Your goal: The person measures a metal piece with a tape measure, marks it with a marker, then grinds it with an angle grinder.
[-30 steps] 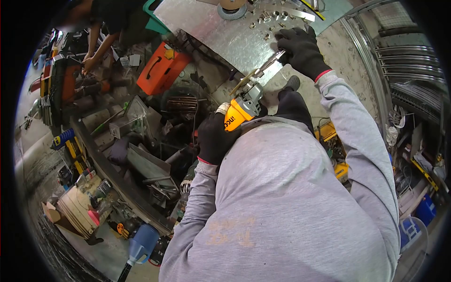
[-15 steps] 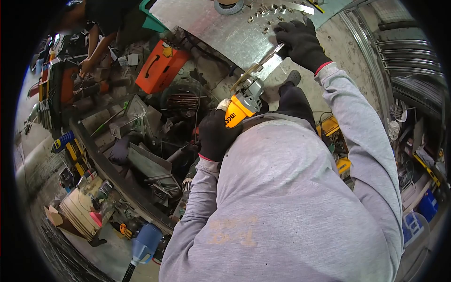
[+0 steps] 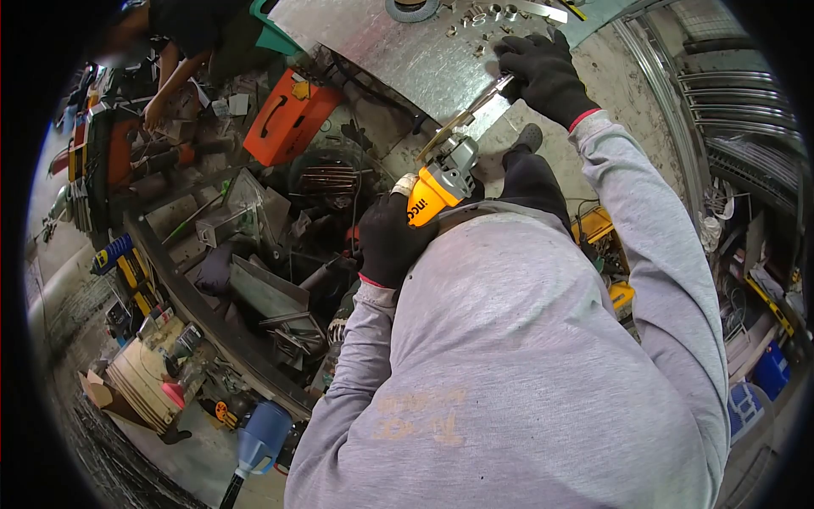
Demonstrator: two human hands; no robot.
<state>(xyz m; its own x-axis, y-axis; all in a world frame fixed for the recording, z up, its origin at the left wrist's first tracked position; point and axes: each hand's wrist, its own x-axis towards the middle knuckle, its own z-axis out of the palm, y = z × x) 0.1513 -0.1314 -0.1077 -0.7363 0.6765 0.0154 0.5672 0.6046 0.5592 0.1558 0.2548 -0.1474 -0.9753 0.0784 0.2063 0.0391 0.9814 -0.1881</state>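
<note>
A yellow angle grinder (image 3: 431,199) with a grey metal head sits close against my waist. My left hand (image 3: 395,239), in a black glove, is wrapped round the grinder's rear body. The thin disc (image 3: 445,134) points up towards the metal table (image 3: 373,38). By the table's near corner, my gloved right hand (image 3: 545,78) pinches a small shiny metal piece (image 3: 502,87) at the disc's far edge; the fingers hide most of it. Several small metal rings (image 3: 496,14) lie on the table beyond this hand.
An orange toolbox (image 3: 288,119) stands left of the table. Scrap metal (image 3: 275,288) fills a framed bin at my left. Another person's arm (image 3: 170,85) reaches in at upper left. Metal tubes (image 3: 733,106) are stacked at right. A blue bottle (image 3: 264,433) is at lower left.
The other person's hand at upper left has shifted a little. My hands, the grinder and the metal piece stay almost in place.
</note>
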